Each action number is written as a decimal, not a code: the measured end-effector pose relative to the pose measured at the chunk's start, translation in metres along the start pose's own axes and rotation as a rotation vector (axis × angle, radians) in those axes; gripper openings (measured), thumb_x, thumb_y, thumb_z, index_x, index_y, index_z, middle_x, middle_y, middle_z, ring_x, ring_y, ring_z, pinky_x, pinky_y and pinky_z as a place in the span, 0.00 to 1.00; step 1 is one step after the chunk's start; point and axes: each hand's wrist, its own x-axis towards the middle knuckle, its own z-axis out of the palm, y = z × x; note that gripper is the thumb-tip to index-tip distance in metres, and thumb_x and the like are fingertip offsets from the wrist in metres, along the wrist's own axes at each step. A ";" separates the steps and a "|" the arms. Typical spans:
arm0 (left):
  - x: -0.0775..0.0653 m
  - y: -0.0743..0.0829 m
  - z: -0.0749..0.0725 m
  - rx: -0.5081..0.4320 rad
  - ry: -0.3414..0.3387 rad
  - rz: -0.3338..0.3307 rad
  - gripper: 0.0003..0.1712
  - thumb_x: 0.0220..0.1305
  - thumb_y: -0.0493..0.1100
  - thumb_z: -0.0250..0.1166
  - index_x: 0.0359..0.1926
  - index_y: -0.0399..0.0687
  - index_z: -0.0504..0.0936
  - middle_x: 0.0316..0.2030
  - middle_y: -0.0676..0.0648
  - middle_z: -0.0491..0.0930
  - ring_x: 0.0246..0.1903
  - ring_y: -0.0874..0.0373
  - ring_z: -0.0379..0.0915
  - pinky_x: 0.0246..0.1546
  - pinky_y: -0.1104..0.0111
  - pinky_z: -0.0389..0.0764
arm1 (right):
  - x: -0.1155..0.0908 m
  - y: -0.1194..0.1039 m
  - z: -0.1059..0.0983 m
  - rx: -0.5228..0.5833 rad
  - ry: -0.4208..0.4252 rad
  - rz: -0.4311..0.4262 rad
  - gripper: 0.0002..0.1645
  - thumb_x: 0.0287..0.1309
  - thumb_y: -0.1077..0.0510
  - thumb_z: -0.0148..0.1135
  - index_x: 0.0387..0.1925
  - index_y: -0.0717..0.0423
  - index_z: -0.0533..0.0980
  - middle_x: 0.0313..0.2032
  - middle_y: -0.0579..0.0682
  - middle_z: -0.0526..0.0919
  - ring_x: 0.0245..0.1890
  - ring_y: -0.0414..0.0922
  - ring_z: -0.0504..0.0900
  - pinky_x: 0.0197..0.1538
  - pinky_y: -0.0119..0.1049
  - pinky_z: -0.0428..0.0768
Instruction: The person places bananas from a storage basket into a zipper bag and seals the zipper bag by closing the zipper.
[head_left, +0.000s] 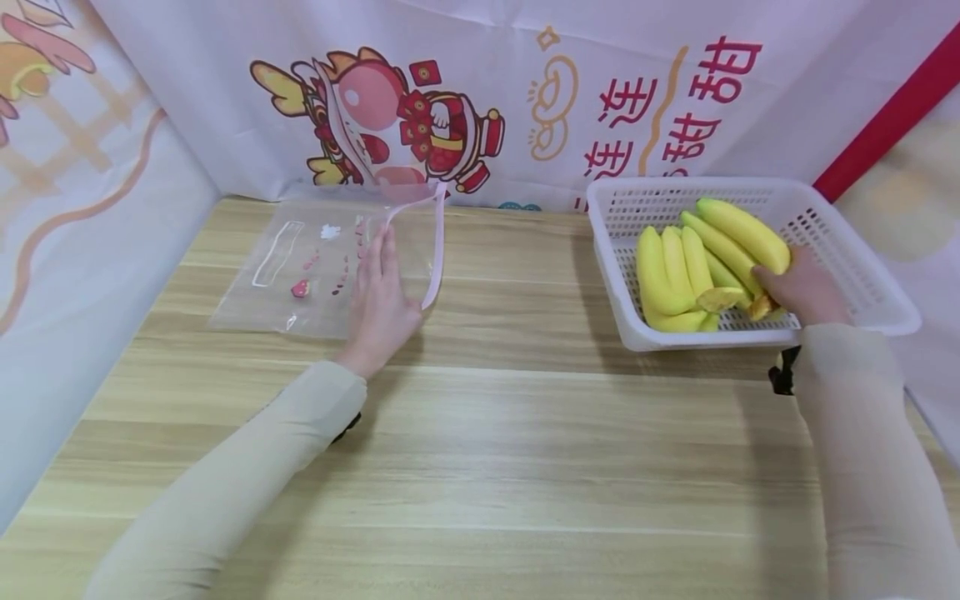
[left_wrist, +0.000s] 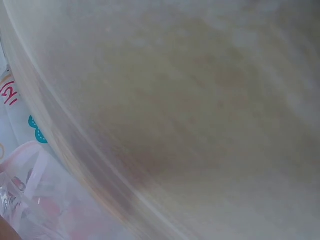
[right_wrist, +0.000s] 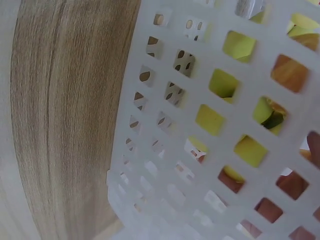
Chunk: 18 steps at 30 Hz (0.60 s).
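A clear zip bag [head_left: 273, 287] with a pink zip edge and small printed pictures lies flat at the left of the table. My left hand [head_left: 381, 304] rests on it near the zip, fingers straight and pointing away. The left wrist view is mostly a pale blur, with a corner of the bag [left_wrist: 55, 212] at lower left. On the right, my right hand [head_left: 810, 287] reaches into a white basket [head_left: 888, 304] and grips a bunch of bananas [head_left: 738, 233], thumb over it. Another bunch of bananas [head_left: 660, 271] lies beside it. The right wrist view shows yellow fruit through the basket's holes.
The wood-grain table [head_left: 480, 467] spreads between bag and basket and toward me. A white printed cloth [head_left: 517, 108] hangs behind both, with more cloth at the left side. A red strip [head_left: 892, 117] slants down behind the basket.
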 end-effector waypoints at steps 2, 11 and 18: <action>0.000 0.000 0.000 0.001 -0.003 0.004 0.61 0.47 0.27 0.61 0.76 0.46 0.35 0.77 0.47 0.35 0.73 0.38 0.42 0.69 0.40 0.55 | 0.000 0.000 -0.001 -0.004 -0.003 0.008 0.49 0.66 0.37 0.37 0.69 0.73 0.43 0.52 0.75 0.62 0.46 0.64 0.68 0.42 0.56 0.73; 0.000 -0.001 0.001 0.007 -0.012 0.004 0.61 0.47 0.28 0.62 0.76 0.45 0.33 0.77 0.46 0.34 0.73 0.39 0.41 0.71 0.42 0.52 | -0.001 -0.001 0.000 -0.001 0.038 0.021 0.49 0.65 0.37 0.35 0.72 0.67 0.41 0.58 0.77 0.62 0.46 0.65 0.68 0.40 0.54 0.75; 0.000 -0.003 0.002 0.014 -0.013 0.011 0.61 0.47 0.28 0.63 0.75 0.44 0.34 0.77 0.46 0.33 0.73 0.39 0.41 0.70 0.41 0.53 | -0.002 -0.002 -0.001 0.054 0.139 0.061 0.45 0.67 0.40 0.35 0.73 0.66 0.41 0.57 0.76 0.63 0.44 0.64 0.72 0.35 0.50 0.81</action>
